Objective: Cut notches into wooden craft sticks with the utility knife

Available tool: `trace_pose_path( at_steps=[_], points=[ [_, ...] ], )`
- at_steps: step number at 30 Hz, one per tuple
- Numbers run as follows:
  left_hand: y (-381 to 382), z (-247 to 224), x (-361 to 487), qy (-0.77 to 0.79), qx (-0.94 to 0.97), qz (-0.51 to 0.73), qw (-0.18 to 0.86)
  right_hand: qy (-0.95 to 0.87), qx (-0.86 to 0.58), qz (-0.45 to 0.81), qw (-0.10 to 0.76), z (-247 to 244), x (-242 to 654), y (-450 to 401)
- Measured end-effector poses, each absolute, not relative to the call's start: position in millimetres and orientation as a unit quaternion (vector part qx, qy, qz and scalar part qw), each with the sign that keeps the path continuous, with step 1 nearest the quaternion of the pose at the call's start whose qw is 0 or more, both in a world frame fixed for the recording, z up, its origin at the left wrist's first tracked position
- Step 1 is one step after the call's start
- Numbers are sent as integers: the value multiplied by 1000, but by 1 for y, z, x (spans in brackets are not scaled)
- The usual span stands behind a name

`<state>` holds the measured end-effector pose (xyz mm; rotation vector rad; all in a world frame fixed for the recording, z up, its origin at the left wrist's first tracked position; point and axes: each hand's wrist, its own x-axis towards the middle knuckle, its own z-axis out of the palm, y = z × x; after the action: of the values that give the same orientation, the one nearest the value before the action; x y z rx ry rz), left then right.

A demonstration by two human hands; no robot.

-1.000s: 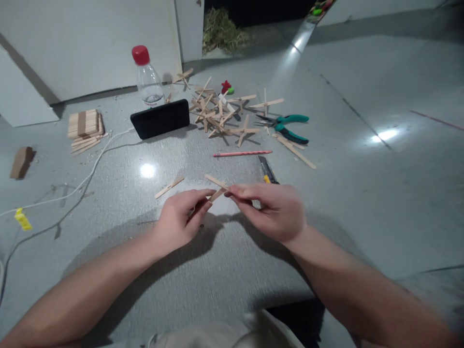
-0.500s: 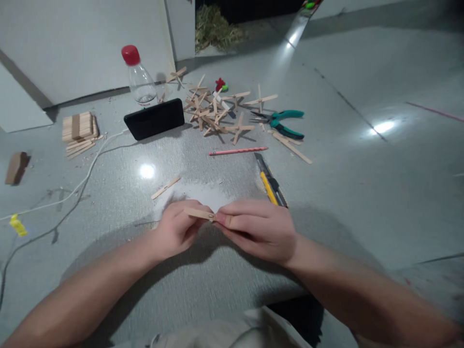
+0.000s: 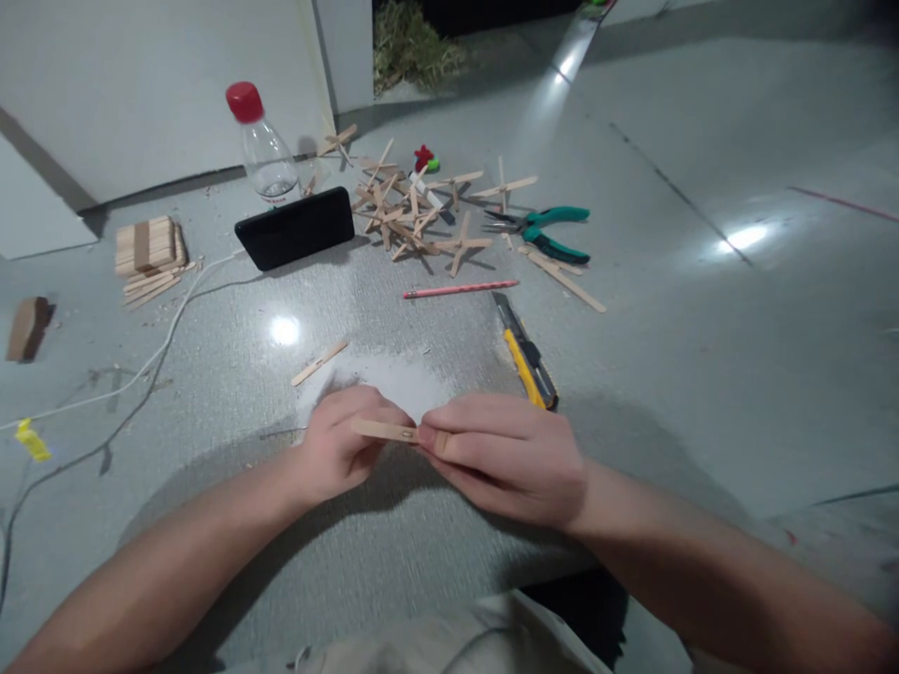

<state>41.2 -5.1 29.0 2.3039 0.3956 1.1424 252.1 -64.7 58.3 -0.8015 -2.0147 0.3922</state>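
Note:
Between my hands is a flat wooden stick (image 3: 383, 430) with a small slot near its right part. My left hand (image 3: 347, 438) is closed around its left side, fingers curled. My right hand (image 3: 502, 454) pinches the right end between thumb and fingers. Just beyond lies another slotted stick (image 3: 319, 363) on the grey surface. A yellow and black utility knife (image 3: 525, 353) rests beyond my right hand, and a pink pencil (image 3: 460, 289) lies farther off.
A pile of crossed wooden sticks (image 3: 400, 213), teal-handled pliers (image 3: 544, 232), a black phone (image 3: 299, 229) and a red-capped bottle (image 3: 267, 154) stand or lie farther back. A banded stick bundle (image 3: 147, 246) and a white cable (image 3: 172, 328) are at left.
My right hand has moved slightly down and to the right. The held stick now lies a little lower and more level, still between both hands.

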Motion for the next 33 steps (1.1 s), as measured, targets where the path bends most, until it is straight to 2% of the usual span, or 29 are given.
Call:
trace_pose_path(
  at_steps=[7,20,28,33],
  points=[
    [-4,29,41,142,861,415,256,-846,-321,120,409,64,254,-63],
    [-17,29,49,292,807,405,316,-754,-377,244,479,39,243,-53],
    [-10,26,47,285,816,386,322,-787,-385,230,423,44,251,-48],
    [-11,31,50,308,799,380,350,-754,-401,228,468,41,246,-50]
  ],
)
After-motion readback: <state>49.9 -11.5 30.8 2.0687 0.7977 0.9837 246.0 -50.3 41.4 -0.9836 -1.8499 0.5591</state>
